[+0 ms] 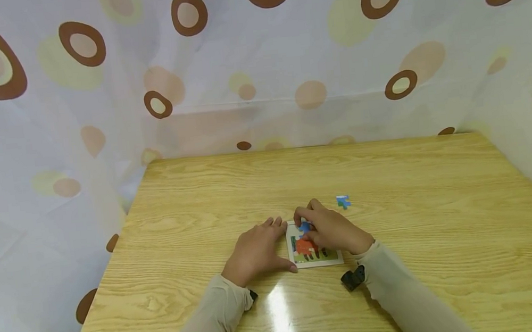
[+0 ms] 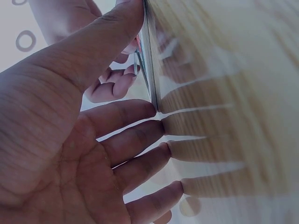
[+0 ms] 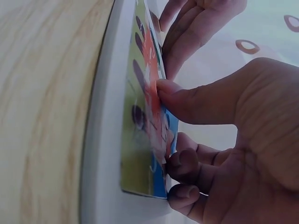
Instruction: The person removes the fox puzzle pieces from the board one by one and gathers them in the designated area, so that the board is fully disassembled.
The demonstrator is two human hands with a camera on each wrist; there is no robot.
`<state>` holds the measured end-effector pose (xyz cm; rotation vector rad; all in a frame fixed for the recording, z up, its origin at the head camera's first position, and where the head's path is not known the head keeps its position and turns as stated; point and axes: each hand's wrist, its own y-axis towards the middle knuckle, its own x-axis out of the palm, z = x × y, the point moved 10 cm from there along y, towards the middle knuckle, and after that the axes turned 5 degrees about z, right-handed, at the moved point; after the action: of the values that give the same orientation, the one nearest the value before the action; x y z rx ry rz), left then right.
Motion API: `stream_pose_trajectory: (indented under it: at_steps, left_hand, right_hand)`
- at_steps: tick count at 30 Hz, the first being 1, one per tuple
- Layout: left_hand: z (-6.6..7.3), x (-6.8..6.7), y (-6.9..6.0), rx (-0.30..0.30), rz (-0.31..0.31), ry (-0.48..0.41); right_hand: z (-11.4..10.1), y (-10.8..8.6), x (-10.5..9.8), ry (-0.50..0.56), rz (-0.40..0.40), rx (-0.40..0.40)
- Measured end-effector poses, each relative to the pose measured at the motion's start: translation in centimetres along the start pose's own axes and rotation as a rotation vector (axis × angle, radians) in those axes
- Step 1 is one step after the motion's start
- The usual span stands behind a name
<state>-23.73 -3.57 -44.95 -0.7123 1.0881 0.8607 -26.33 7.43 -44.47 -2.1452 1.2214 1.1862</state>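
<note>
pale cloth [image 1: 274, 47] printed with brown rings and soft spots hangs at twelve o'clock behind a wood-grained table [image 1: 417, 189] and also down its nine and three o'clock sides. a small picture puzzle [image 1: 318, 263] with a white border lies flat near the middle of the table, showing a red figure [image 1: 305, 247] with dark legs on green ground.

the hands are apart, one on either side of it. the left hand [image 1: 256, 251] sits at the puzzle's nine o'clock edge, its fingers fairly straight with their tips on the table, the thumb reaching round to the seven o'clock corner. the right hand [image 1: 333, 229] comes in from four o'clock and covers the two o'clock corner, thumb and forefinger pinching a blue piece [image 1: 304, 227] over the upper part of the picture; how far that piece is seated, i cannot tell.

a loose blue and green piece [image 1: 343, 202] lies on the table between one and two o'clock from the puzzle, just beyond the right hand. a bright reflection [image 1: 281, 319] shines at seven o'clock.
</note>
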Motion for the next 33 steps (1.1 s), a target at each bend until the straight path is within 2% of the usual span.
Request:
stream_pose_trajectory:
  at_steps: [11,21,28,33]
  left_hand:
    - [0.0,0.0,0.0,0.000,0.004,-0.010]
    - [0.0,0.0,0.0,0.002,0.013,0.009]
    - [-0.1,0.0,0.1,-0.002,0.012,0.005]
    - [-0.2,0.0,0.1,-0.005,0.010,-0.002]
  right_hand:
    - [0.0,0.0,0.2,0.045,-0.004,-0.022]
    - [0.6,0.1,0.0,0.097,-0.013,-0.006]
    - [1.0,0.3,-0.1,0.145,-0.083,0.023]
    - [1.3,0.5,0.1,0.248,-0.131,0.013]
